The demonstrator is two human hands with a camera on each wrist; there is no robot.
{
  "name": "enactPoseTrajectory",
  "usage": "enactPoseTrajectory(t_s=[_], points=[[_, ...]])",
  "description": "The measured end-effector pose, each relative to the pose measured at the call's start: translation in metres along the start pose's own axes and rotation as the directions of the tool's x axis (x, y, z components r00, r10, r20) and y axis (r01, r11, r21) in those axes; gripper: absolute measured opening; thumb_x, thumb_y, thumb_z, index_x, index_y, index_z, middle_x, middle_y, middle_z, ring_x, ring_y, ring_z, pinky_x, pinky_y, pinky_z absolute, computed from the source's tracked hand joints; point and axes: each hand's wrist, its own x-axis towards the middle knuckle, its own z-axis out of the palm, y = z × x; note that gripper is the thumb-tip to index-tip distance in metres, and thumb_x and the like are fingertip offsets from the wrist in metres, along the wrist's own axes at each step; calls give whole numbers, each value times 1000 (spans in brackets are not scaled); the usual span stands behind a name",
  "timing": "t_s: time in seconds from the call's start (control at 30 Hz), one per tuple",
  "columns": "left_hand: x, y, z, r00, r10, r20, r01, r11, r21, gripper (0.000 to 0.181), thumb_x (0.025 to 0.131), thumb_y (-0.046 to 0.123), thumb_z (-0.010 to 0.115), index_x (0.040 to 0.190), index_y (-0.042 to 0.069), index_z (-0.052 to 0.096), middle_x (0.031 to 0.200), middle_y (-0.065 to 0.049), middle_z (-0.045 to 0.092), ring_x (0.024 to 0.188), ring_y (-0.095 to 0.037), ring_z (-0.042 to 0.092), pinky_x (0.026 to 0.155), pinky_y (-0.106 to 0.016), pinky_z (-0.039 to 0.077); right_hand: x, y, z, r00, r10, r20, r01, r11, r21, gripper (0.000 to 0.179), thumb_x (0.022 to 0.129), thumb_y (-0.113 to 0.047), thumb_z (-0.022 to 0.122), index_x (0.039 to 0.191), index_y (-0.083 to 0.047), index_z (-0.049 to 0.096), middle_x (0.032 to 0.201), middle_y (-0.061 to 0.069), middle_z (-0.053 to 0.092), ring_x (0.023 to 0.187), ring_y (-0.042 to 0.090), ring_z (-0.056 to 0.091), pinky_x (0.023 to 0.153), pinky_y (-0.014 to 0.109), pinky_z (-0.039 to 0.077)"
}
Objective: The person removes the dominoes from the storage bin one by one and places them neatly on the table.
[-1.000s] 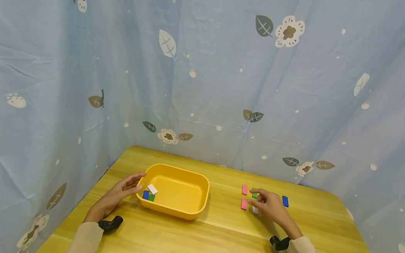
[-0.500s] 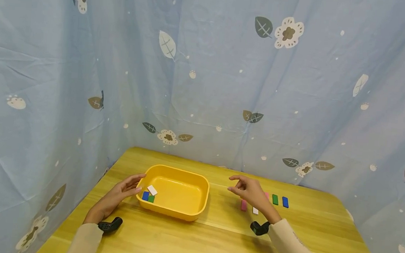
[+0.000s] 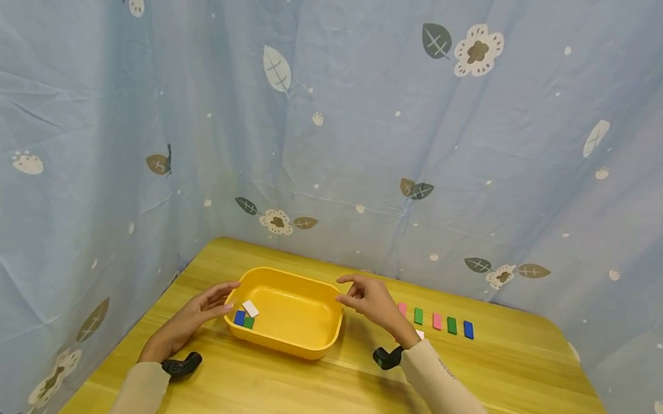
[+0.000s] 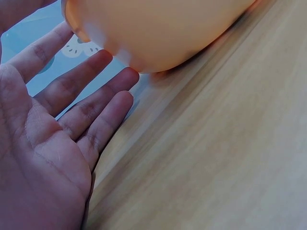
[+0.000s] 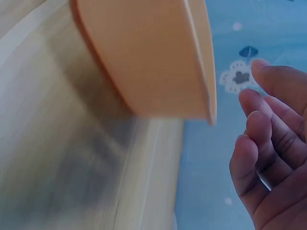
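In the head view, a yellow plastic bin (image 3: 277, 342) stands on the table, with a white tile (image 3: 250, 308), a blue tile (image 3: 240, 317) and a green tile (image 3: 249, 322) at its left end. My left hand (image 3: 199, 316) rests against that end, fingers extended; the left wrist view has the fingertips (image 4: 128, 76) right at the bin's outer wall (image 4: 158, 33). Beside the right end is my right hand (image 3: 368, 301), thumb and index finger apart. Nothing shows between its loosely bent fingers (image 5: 244, 155) in the right wrist view, where the bin's corner (image 5: 163, 72) is close by.
To the right on the wooden table (image 3: 497, 382) lie loose tiles: pink (image 3: 436, 321), green (image 3: 451, 325) and blue (image 3: 469, 330) among them. A white tile (image 3: 420, 334) is partly covered by the right forearm. A patterned blue curtain (image 3: 336, 137) hangs behind the table.
My right hand has moved left from over the loose tiles to the bin's right end, uncovering the back row of tiles. My left hand and the bin stay where they were.
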Motion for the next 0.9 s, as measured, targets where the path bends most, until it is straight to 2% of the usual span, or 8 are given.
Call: enactPoseTrajectory(t_s=[0.17,0.37,0.5,0.9], points=[[0,2,-1,1000,14,1,-14,1000,-5,57,106,25,60,159,23,39,168,-7,23,156,-36,12,121,-67,11,16,-9,13,999,-42,13,42,999,-8,39,94,-30,78,129,-16,70,81,-2,72,62,17,63,56,26,52],[0,1,0,1000,-1,-3,1,1000,-9,58,106,25,60,159,20,38,169,-10,22,156,-38,12,121,-67,11,31,-16,24,995,-75,60,76,997,-13,44,95,-32,77,131,-8,69,82,-6,70,63,15,62,56,27,52],[-1,0,0,1000,-5,-4,5,1000,-5,57,106,25,60,159,20,38,169,-10,22,155,-38,12,121,-67,11,40,-20,30,994,-79,79,82,996,-40,42,95,-32,77,131,-12,69,82,-11,68,67,10,62,60,26,52],[-1,2,1,1000,-1,-2,1,1000,-22,56,106,25,60,158,23,40,168,-6,23,155,-35,15,120,-68,11,69,-38,45,981,-122,153,126,992,-12,40,96,-36,74,131,-18,69,82,-10,68,62,12,61,58,26,52]])
